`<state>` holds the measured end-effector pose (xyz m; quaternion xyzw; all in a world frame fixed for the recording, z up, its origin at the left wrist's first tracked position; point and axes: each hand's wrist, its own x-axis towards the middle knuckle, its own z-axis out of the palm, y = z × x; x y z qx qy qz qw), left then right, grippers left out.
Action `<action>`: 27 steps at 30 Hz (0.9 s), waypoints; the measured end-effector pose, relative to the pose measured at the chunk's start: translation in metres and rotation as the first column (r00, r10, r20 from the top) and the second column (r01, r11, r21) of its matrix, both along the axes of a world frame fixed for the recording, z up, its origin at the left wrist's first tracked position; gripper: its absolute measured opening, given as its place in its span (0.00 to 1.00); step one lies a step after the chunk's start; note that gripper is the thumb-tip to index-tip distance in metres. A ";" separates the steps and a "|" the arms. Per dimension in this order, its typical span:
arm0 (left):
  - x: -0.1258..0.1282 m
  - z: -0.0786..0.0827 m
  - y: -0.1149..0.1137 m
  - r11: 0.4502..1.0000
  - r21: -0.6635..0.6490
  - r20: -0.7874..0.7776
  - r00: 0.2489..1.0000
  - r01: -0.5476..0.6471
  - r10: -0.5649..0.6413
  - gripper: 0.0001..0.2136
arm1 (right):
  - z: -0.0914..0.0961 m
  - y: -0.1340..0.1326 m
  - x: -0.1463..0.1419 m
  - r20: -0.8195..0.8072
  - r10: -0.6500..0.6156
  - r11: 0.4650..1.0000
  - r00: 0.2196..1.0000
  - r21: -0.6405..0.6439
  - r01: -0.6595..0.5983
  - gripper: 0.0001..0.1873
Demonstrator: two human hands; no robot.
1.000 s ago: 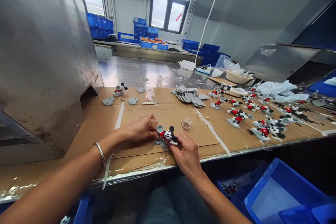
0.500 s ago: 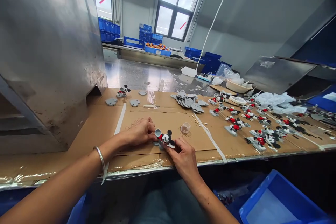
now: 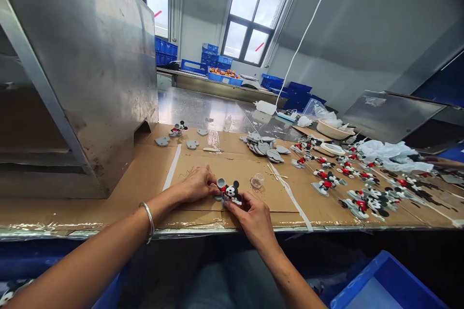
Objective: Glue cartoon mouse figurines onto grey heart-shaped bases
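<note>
Item: mouse figure [image 3: 231, 190] on grey base, on cardboard-covered counter [image 3: 145, 178] near front edge; left hand [image 3: 197, 184] grip and right hand [image 3: 253, 217] grip both pinching it; small clear cup [image 3: 257, 181] just beside

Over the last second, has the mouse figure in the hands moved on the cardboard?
No. The mouse figure sits just left of the small clear cup, as before; only the camera tilted.
</note>
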<state>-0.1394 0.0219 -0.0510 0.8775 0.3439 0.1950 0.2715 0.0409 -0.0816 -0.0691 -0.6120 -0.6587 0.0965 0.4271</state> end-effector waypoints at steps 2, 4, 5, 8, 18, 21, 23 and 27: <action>-0.001 0.000 0.001 1.000 0.003 -0.002 1.000 -0.003 0.003 0.11 | 0.008 -0.003 0.000 -0.047 -0.008 0.999 0.999 0.031 0.010 0.20; -0.001 0.000 0.001 1.000 0.004 -0.001 1.000 -0.006 0.006 0.12 | 0.017 -0.004 -0.001 -0.101 -0.023 0.999 0.995 0.046 0.028 0.24; -0.001 0.000 0.001 1.000 0.005 0.000 1.000 -0.003 0.003 0.12 | 0.021 -0.003 -0.003 -0.125 -0.021 0.999 0.992 0.034 0.025 0.22; -0.001 0.001 0.001 1.000 0.010 0.003 1.000 0.010 -0.010 0.12 | 0.030 0.004 -0.005 -0.228 -0.009 0.999 0.974 -0.044 -0.001 0.14; -0.002 0.004 0.002 0.999 -0.024 0.006 0.999 0.044 -0.043 0.09 | 0.023 0.033 0.008 -0.664 -0.056 0.957 0.745 -0.249 -0.150 0.17; -0.002 0.008 0.001 0.999 -0.031 -0.004 1.000 0.028 -0.028 0.10 | 0.020 0.034 0.007 -0.704 -0.066 0.957 0.707 -0.244 -0.154 0.19; -0.001 0.009 0.000 0.999 -0.040 -0.002 1.000 0.026 -0.026 0.09 | 0.017 0.031 0.007 -0.718 -0.058 0.961 0.693 -0.229 -0.157 0.20; 0.000 0.010 -0.002 0.998 -0.061 0.010 1.000 0.015 -0.014 0.07 | 0.012 0.016 0.006 -0.710 -0.036 0.966 0.703 -0.204 -0.157 0.23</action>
